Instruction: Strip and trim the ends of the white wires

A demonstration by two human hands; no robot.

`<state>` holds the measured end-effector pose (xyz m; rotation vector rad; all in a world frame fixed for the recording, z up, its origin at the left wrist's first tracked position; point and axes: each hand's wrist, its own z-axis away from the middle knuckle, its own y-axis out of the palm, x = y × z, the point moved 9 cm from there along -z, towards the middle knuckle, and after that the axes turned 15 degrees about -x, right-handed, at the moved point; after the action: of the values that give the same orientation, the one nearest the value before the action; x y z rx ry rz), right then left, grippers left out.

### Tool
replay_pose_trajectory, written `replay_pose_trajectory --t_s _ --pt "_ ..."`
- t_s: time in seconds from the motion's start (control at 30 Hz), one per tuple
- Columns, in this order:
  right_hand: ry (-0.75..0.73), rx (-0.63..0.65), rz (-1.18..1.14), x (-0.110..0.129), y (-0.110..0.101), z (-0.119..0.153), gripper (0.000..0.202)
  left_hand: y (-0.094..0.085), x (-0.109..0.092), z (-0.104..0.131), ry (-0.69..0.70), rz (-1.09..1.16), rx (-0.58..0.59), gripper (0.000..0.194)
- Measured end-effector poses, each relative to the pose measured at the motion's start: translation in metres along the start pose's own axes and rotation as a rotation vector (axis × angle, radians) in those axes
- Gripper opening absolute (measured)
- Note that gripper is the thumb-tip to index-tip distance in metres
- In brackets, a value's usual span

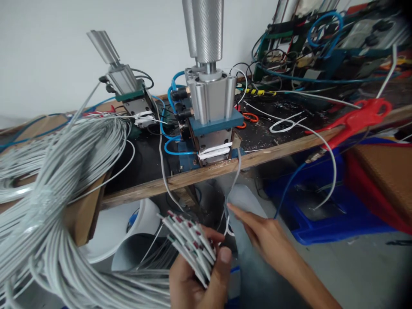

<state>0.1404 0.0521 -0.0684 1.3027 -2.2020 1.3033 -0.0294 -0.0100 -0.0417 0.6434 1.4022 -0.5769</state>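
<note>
A bundle of cable ends (189,249) is being gripped in the left hand (196,289), with the thumb being pressed along its right side. The bundle is being held tilted up to the left, below the front edge of the bench (277,152), and dark red and green tips are being shown among the white cables. It is being kept just left of the right hand (267,238), whose index finger is being extended toward a hanging grey cable (236,176); the fingertip is being brought against or very near it, but whether the cable is being pinched cannot be told.

Above the hands, a press (212,98) is being supported at the bench edge, with white strips (215,151) being carried on its front. A second press (124,81) is being supported farther left, behind a large cable coil (106,141). To the right, a red air gun (357,118) is being suspended above a blue bin (299,214).
</note>
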Motion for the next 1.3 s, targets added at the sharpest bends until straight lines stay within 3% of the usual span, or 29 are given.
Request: replay_pose_trajectory --t_s 0.1,0.2,0.33,0.47,0.57,0.73,0.87,0.93,1.0,1.13,1.3 --pt "0.159 -0.065 -0.002 -0.014 -0.011 0.002 0.041 0.011 0.018 0.001 -0.185 -0.056 0.11 0.039" --pt "0.251 -0.161 -0.184 0.01 -0.028 -0.003 0.021 0.02 0.026 0.002 -0.319 -0.111 0.187 0.037" --pt "0.285 -0.066 -0.482 0.049 -0.022 -0.021 0.017 0.03 0.022 0.0 -0.383 -0.163 0.23 0.029" --pt "0.358 -0.003 -0.555 0.048 -0.012 -0.033 0.01 0.033 0.02 -0.003 -0.372 -0.209 0.269 0.019" --pt "0.391 -0.004 -0.611 0.042 -0.009 -0.032 0.014 0.029 0.028 -0.004 -0.371 -0.196 0.283 0.025" --pt "0.538 -0.174 -0.88 0.035 -0.002 -0.018 0.016 0.025 0.022 -0.01 -0.276 0.04 0.231 0.032" --pt "0.609 -0.27 -1.072 0.032 0.011 -0.011 0.018 0.009 -0.013 -0.021 0.075 0.092 -0.021 0.028" --pt "0.665 -0.246 -1.109 0.029 0.022 -0.011 0.023 0.006 -0.022 -0.022 0.119 0.164 -0.074 0.031" --pt "0.782 -0.191 -1.136 0.023 0.035 -0.01 0.03 0.005 -0.02 -0.022 0.053 0.192 -0.092 0.028" --pt "0.988 0.009 -1.203 0.023 0.058 -0.002 0.038 -0.007 -0.018 -0.023 -0.041 0.003 -0.176 0.023" --pt "0.886 0.176 -1.174 0.042 0.054 0.0 0.045 0.018 -0.019 -0.018 -0.154 -0.126 0.071 0.019"
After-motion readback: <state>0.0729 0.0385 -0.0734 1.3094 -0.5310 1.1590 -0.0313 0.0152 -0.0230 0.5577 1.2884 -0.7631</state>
